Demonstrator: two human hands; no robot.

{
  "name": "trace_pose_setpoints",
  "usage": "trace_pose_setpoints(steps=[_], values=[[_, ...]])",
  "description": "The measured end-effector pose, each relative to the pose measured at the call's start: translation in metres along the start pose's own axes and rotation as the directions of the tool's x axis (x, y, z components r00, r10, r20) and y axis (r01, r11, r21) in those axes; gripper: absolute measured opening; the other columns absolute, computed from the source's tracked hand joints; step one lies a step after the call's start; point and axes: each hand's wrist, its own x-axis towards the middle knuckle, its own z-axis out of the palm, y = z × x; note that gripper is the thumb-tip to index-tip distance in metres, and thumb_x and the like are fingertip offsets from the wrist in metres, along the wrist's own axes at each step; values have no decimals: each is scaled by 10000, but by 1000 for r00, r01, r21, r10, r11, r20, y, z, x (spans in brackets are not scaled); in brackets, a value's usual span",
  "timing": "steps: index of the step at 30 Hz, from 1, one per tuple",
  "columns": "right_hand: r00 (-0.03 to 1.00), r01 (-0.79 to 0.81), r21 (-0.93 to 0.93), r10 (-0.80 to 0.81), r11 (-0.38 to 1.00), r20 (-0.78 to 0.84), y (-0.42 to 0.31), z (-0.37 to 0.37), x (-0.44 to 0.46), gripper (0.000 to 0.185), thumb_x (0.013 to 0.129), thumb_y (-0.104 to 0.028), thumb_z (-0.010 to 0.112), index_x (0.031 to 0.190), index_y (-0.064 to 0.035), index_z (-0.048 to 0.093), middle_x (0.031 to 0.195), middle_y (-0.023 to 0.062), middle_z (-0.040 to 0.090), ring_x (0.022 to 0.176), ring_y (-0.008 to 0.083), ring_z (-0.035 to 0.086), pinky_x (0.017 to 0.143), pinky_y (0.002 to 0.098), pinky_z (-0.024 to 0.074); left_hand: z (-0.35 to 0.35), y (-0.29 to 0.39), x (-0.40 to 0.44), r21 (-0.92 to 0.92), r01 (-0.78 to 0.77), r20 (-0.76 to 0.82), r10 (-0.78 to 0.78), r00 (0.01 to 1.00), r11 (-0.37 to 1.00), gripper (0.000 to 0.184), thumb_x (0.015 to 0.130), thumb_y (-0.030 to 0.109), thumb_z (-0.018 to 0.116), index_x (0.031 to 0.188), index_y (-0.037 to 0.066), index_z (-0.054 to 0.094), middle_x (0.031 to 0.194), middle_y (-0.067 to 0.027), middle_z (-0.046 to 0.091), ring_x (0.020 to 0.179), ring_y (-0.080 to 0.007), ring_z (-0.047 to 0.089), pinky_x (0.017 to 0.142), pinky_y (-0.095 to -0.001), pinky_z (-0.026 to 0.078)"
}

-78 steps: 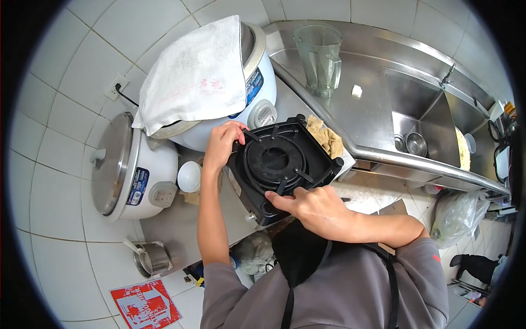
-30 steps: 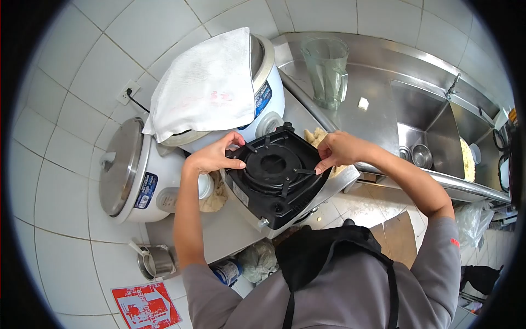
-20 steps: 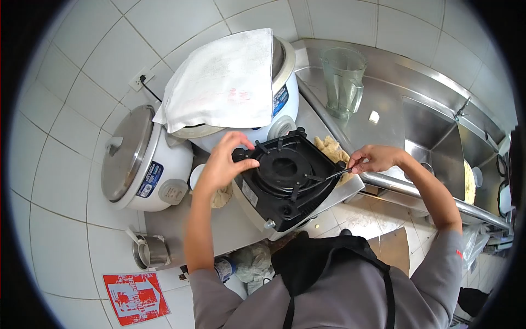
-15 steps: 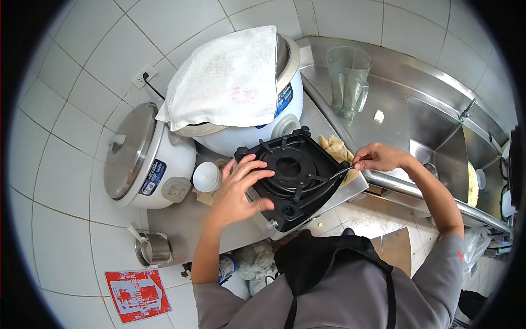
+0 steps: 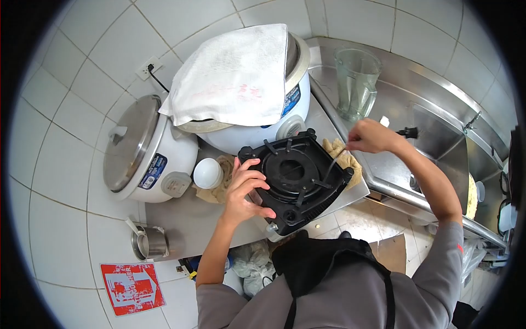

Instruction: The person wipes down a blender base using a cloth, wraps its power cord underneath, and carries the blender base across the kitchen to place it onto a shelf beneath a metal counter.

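Stove point(image 5: 292, 172), black, with a round burner and pan supports, lies on the metal counter point(image 5: 183, 222), in front of the towel-covered cooker point(image 5: 219, 133). The left hand point(image 5: 242, 193) is moderately wide, fingers bent and apart, at the left side of the stove. The right hand point(image 5: 371, 136) is narrow, fingers pinched on a thin dark rod point(image 5: 332, 164) that slants down to the right side of the stove. A black piece point(image 5: 407, 132) shows beyond the right wrist; whether it joins the rod cannot be told. A yellowish cloth point(image 5: 352, 164) lies just beside the stove, below the rod hand. To the left, a white bowl point(image 5: 208, 174) is on a tan cloth point(image 5: 223, 189), near the second cooker point(image 5: 181, 156). A clear jug point(image 5: 356, 82) stands upright beside the sink point(image 5: 438, 134)
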Motion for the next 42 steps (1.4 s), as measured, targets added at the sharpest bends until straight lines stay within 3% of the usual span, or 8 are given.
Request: trace_pose_setpoints(steps=[4,8,13,21,27,30,34,42], values=[[967,63,-201,-110,978,-231,-36,16,56,314,703,-330,712,799,-34,668,774,156,640,779,331,629,686,403,498,-2,4,2,20,5,47,-6,999,1000,515,492,513,809,736,97,627,900,-18,548,1142,-303,472,1064,-556,135],[976,74,-335,-138,939,-170,-62,12,86,379,627,-379,752,776,-41,664,761,149,640,776,310,638,676,397,502,-1,6,3,-7,-6,36,6,999,1000,511,484,511,815,728,106,621,894,-12,541,1136,-294,470,1060,-580,107],[982,174,49,-177,983,64,-46,3,126,265,636,-164,732,855,-25,678,859,142,666,775,274,639,682,349,498,0,5,3,-17,-11,47,12,999,1000,511,493,518,815,707,108,597,888,-7,537,1126,-277,476,1061,-570,93],[857,515,60,-511,855,-65,-70,11,117,158,727,2,588,870,2,656,835,164,645,824,316,618,729,364,482,1,4,2,-27,-37,24,38,999,999,504,499,503,821,713,112,585,869,-9,534,1119,-270,478,1062,-544,72],[830,554,4,-553,832,-75,-76,17,118,111,743,-5,567,828,18,635,813,173,635,811,338,613,715,378,484,1,4,2,-23,-44,36,45,998,999,507,508,509,815,712,107,583,867,-11,534,1120,-272,476,1061,-540,75],[717,641,-325,-693,695,-67,-75,18,120,109,737,-108,622,767,-3,623,786,153,640,777,299,632,655,370,494,2,2,1,-18,-55,28,55,998,998,535,523,553,791,736,96,614,868,-25,547,1105,-305,493,1061,-532,99],[839,322,-729,-539,604,-75,-92,-2,117,260,682,-316,689,707,-60,648,698,86,648,689,216,652,560,336,486,2,1,0,-10,-67,40,67,997,998,530,528,548,791,745,99,611,870,-25,545,1107,-301,492,1062,-534,97],[935,286,-427,-348,857,-71,-109,8,130,180,737,-149,646,798,19,627,687,168,627,729,314,636,645,380,499,4,1,2,-51,-99,51,101,994,994,507,535,524,799,738,105,597,878,-18,541,1110,-298,490,1066,-546,94]])
